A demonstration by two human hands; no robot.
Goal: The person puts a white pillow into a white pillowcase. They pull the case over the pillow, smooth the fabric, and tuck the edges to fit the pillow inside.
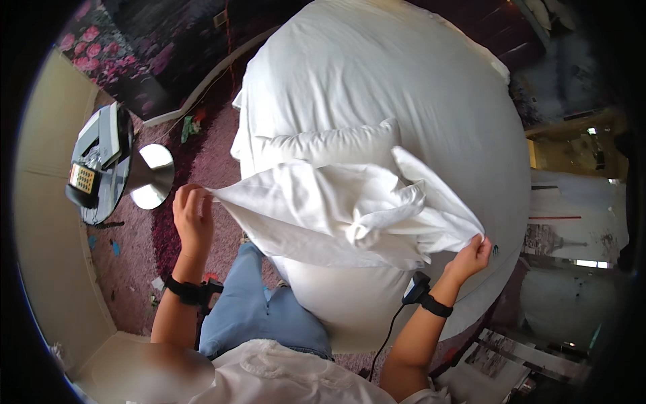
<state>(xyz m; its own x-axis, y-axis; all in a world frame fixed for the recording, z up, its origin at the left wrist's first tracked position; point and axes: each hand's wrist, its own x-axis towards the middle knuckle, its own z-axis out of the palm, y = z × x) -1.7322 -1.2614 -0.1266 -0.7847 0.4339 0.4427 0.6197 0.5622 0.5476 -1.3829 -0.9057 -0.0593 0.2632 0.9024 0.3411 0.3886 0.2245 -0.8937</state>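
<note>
A crumpled white cloth (303, 212) is stretched between my two hands, above a bed covered in white (377, 74). The fingers of my left hand (193, 209) pinch its left corner, out past the bed's side. At the other end, my right hand (471, 259) is closed on a lower right corner. The cloth's middle is bunched and twisted, and one flap rises toward the far side. I cannot tell whether it is a pillowcase or a flat sheet. Just beyond it lies a white pillow (330, 143), its near part hidden by the cloth.
Left of the bed stands a small round table (101, 182) on a shiny round base (156, 176), with a phone and other items on it. Purple carpet (215, 151) with scattered scraps runs beside the bed. A cable (387, 343) hangs from the device on my right wrist.
</note>
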